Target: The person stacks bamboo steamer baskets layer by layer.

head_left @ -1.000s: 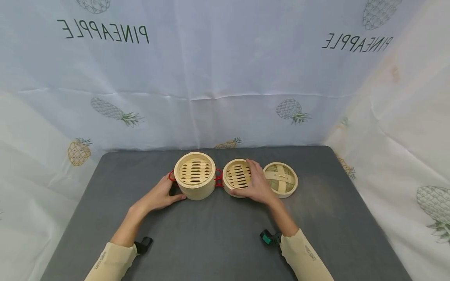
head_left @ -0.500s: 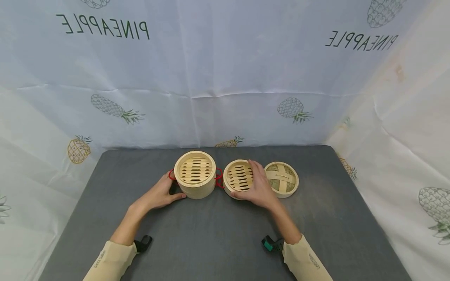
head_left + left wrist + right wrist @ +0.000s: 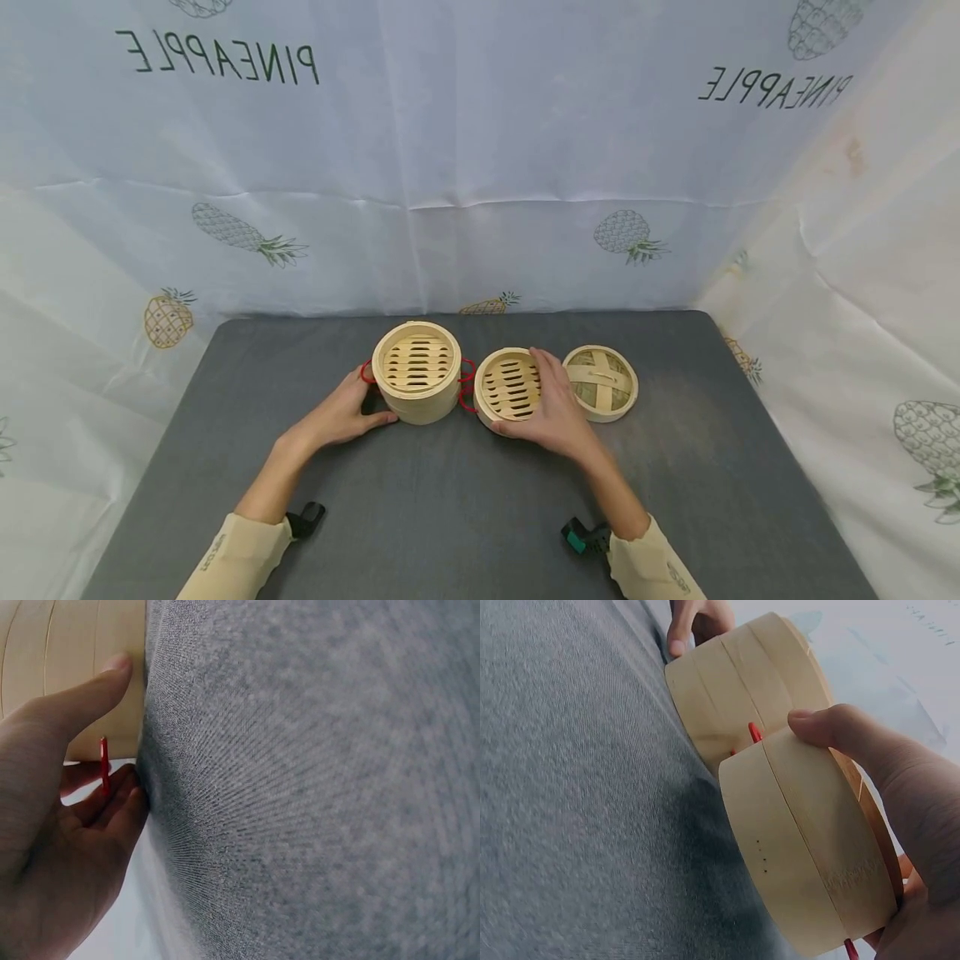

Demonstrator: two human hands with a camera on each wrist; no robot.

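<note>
The table (image 3: 435, 508), surfaced in grey weave, is enclosed beyond its far edge and both side edges by pale hanging cloth (image 3: 517, 142). The cloth is printed with pineapples (image 3: 621, 233) and mirrored lettering (image 3: 217, 58). A horizontal crease (image 3: 525, 201) is seen above the table's rounded far corners. Bluish light is cast across the back, warmer tones at the sides.

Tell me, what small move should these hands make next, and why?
Probably the right hand should bring its slatted basket over the taller stack: it has a grip on the basket, the left hand holds the stack, and the stack's slatted top is uncovered, with the lid lying apart on the table.
</note>
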